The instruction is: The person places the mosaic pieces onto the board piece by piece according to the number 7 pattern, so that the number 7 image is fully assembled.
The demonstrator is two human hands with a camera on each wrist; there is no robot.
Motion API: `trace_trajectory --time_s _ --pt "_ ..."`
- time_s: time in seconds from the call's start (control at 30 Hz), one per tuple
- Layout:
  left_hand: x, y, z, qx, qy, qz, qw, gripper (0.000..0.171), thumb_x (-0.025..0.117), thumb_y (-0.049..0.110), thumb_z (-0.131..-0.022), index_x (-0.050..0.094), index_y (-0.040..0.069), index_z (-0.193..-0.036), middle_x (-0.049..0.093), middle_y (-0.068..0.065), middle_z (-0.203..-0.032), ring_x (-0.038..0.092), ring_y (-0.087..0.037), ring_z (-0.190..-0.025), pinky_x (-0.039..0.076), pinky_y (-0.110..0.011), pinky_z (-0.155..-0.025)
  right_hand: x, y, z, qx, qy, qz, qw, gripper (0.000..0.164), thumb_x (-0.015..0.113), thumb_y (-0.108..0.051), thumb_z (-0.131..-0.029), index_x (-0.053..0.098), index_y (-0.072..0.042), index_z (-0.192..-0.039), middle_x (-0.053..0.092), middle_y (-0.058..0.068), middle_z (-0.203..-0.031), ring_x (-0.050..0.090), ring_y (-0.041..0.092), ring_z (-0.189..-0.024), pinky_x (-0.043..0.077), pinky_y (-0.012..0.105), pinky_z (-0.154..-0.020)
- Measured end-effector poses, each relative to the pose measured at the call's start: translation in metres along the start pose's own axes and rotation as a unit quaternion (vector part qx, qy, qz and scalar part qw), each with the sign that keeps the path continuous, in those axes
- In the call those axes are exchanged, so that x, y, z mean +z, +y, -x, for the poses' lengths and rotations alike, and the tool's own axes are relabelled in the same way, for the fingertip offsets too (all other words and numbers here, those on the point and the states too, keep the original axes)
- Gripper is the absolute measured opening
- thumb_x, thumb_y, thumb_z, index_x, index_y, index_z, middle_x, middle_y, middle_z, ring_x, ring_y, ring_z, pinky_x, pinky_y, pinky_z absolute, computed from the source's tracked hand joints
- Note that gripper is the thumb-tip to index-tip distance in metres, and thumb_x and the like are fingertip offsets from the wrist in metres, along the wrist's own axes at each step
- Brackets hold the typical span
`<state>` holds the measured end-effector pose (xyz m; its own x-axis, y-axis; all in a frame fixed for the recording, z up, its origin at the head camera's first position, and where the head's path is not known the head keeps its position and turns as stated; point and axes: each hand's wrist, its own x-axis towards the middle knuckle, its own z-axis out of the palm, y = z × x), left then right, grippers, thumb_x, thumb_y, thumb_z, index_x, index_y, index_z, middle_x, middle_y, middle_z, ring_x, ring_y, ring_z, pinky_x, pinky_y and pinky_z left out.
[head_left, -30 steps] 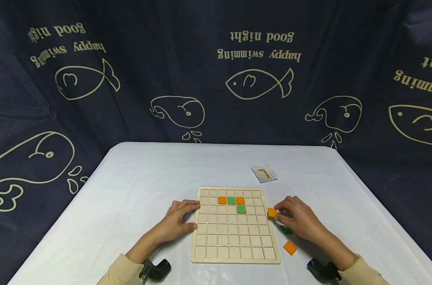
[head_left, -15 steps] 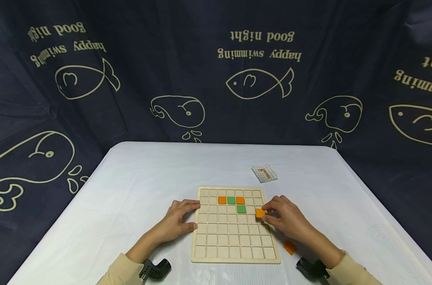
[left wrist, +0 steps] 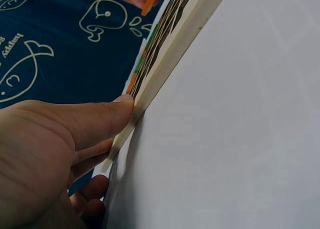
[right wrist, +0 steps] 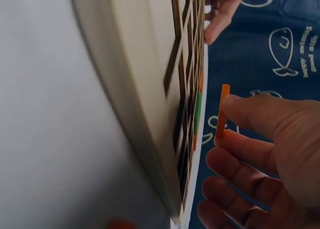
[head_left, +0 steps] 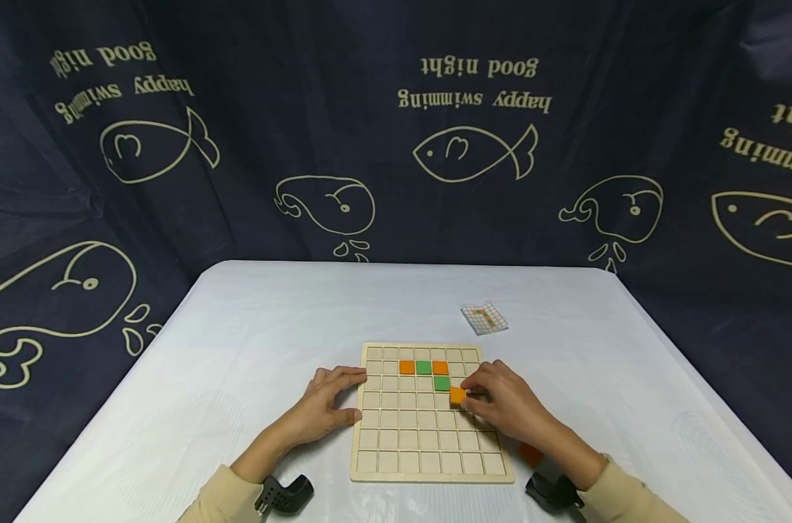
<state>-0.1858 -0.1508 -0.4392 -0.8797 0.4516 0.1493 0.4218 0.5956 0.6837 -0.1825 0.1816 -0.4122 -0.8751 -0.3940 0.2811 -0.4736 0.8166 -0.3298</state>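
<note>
A wooden grid board (head_left: 398, 443) lies on the table. In its upper part a row holds an orange tile (head_left: 406, 367), a green tile (head_left: 423, 367) and another orange tile (head_left: 440, 367); a second green tile (head_left: 441, 383) sits one row nearer. My right hand (head_left: 503, 399) pinches a square orange tile (head_left: 457, 396) between thumb and fingers over the board, just right of and nearer than that green tile. In the right wrist view the pinched tile (right wrist: 223, 109) stands on edge, apart from the board. My left hand (head_left: 327, 407) touches the board's left edge with thumb and extended fingers.
A loose orange tile (head_left: 530, 455) lies right of the board, shaded and partly covered by the right forearm. Beyond the board lies a small patterned card (head_left: 484, 318). A white cloth (head_left: 291, 305) covers the table; a dark printed curtain (head_left: 396, 218) hangs behind.
My right hand has carried the orange tile leftward from beside the board to over it. The loose green tile on the right is now hidden behind the hand. The left hand stays put.
</note>
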Motion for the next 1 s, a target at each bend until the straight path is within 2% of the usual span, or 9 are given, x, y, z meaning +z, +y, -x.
trace_trajectory --time_s 0.27,1.0 --pt "0.000 0.000 0.000 0.000 0.000 0.000 1.0000 0.057 0.072 0.023 -0.082 0.053 0.011 -0.134 0.046 0.001 -0.143 0.033 -0.014 -0.108 0.029 -0.036 -0.091 0.008 -0.006 -0.004 -0.027 -0.003 -0.002 1.000 0.015 0.074 -0.022 -0.079 0.072 -0.017 -0.093 0.061 -0.009 -0.087 0.044 0.004 -0.079 0.042 0.023 -0.069" --pt "0.001 -0.002 0.000 0.005 0.000 0.002 1.0000 0.056 0.072 0.023 -0.082 0.053 0.011 -0.134 0.045 0.000 -0.144 0.034 -0.015 -0.109 0.028 -0.037 -0.091 0.017 -0.005 -0.009 -0.052 -0.015 0.002 0.999 0.013 0.073 -0.022 -0.080 0.071 -0.017 -0.091 0.061 -0.009 -0.087 0.045 0.005 -0.081 0.042 0.025 -0.070"
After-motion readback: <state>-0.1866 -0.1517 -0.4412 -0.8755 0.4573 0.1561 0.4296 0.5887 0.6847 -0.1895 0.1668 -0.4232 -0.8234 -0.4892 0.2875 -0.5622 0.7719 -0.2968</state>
